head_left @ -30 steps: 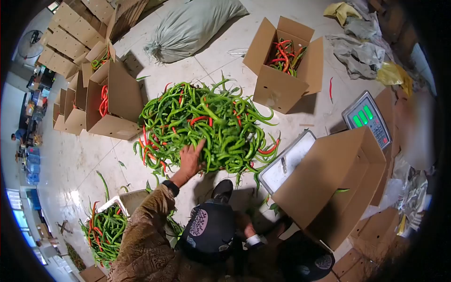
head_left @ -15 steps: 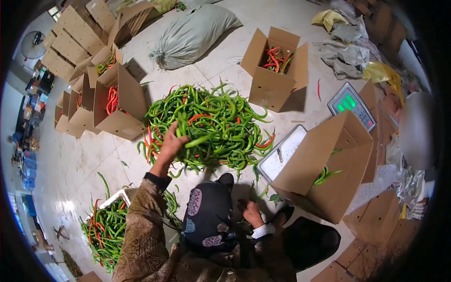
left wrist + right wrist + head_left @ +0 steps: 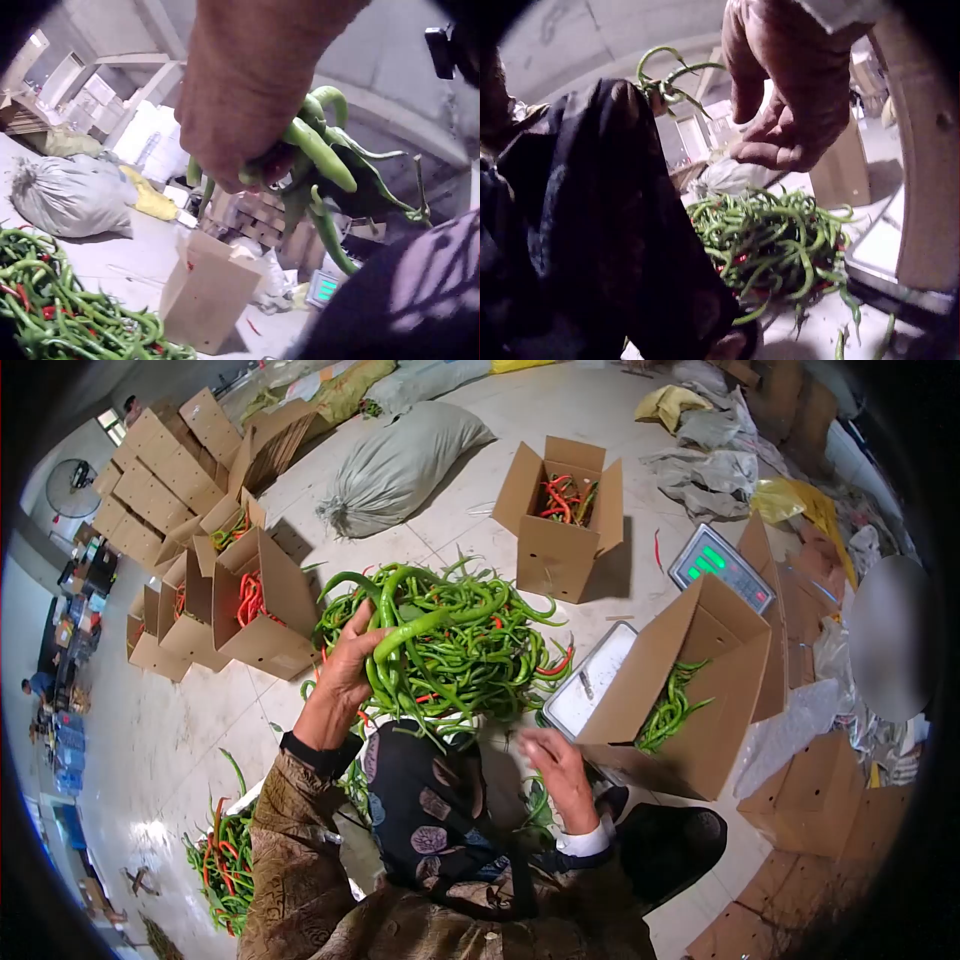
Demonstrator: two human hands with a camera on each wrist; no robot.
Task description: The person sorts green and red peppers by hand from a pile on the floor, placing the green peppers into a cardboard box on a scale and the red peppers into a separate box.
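My left hand (image 3: 345, 668) grips a bunch of long green chili peppers (image 3: 408, 628) above the pile, fingers and thumb curled round them. In the left wrist view, stems and curved ends of these peppers (image 3: 322, 154) stick out beyond the hand (image 3: 244, 105). The pile of green peppers (image 3: 490, 680), with a few red ones, lies on the floor. My right hand (image 3: 562, 780) hangs in front of the right knee; its fingers are loosely bent and empty in the right wrist view (image 3: 795, 97). Beside it, an open cardboard box (image 3: 640, 670) contains green peppers (image 3: 672, 710).
That box stands on a scale platform (image 3: 585, 685) with a lit green display (image 3: 715, 560). Another open box (image 3: 555, 555) of red peppers stands beyond the pile. More boxes (image 3: 262, 600) line the left, near a full sack (image 3: 405, 465). A pepper-filled container (image 3: 225, 870) sits lower left.
My left hand has come up from the pile, now with a bunch of green peppers. The right hand has moved forward from beside the leg. More green peppers show inside the box on the scale.
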